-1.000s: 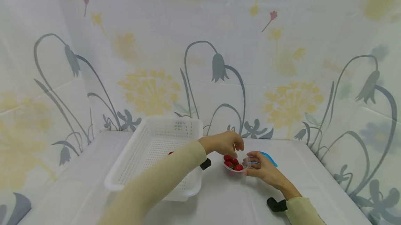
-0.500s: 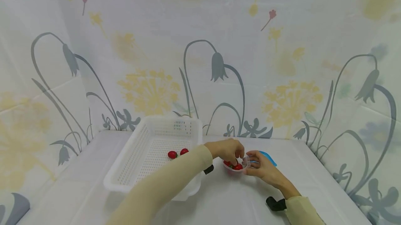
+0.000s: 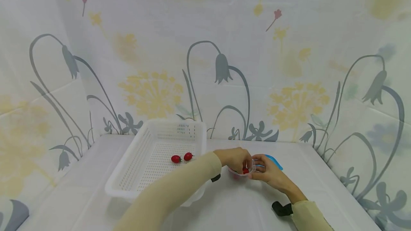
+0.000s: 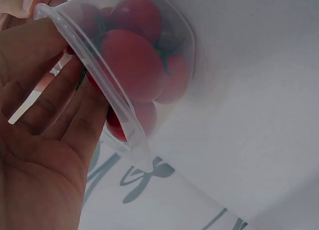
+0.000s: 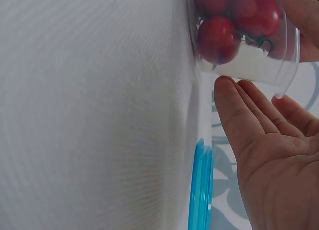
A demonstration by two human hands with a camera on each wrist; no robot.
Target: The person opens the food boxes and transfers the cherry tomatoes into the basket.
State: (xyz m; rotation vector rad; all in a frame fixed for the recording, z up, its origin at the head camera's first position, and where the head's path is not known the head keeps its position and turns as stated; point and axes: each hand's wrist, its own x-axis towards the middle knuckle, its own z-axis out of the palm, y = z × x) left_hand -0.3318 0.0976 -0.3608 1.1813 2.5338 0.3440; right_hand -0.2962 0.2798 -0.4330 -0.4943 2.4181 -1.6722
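My left hand (image 3: 236, 159) reaches down into a small clear plastic container (image 3: 239, 175) of red cherry tomatoes. In the left wrist view, the left fingers (image 4: 55, 98) pass over the container's rim beside a green stem; their tips are hidden, so a grip on a tomato cannot be made out. Several tomatoes (image 4: 132, 65) show through the wall. My right hand (image 3: 273, 175) is at the container's right side, its fingers fairly straight against or close to the wall. Two cherry tomatoes (image 3: 176, 159) with green stems lie in a white perforated basket (image 3: 128, 159).
A blue lid (image 3: 275, 162) lies behind the right hand, partly hidden. The basket stands on the left of the white-covered table (image 3: 244, 209), crossed by my left sleeve (image 3: 179, 184). A flower-printed cloth (image 3: 154, 45) rises at the back and sides.
My left hand has moved down from above the container into it, and slightly right. As the sleeve shifted, both tomatoes in the basket came into view. The right hand stays at the container.
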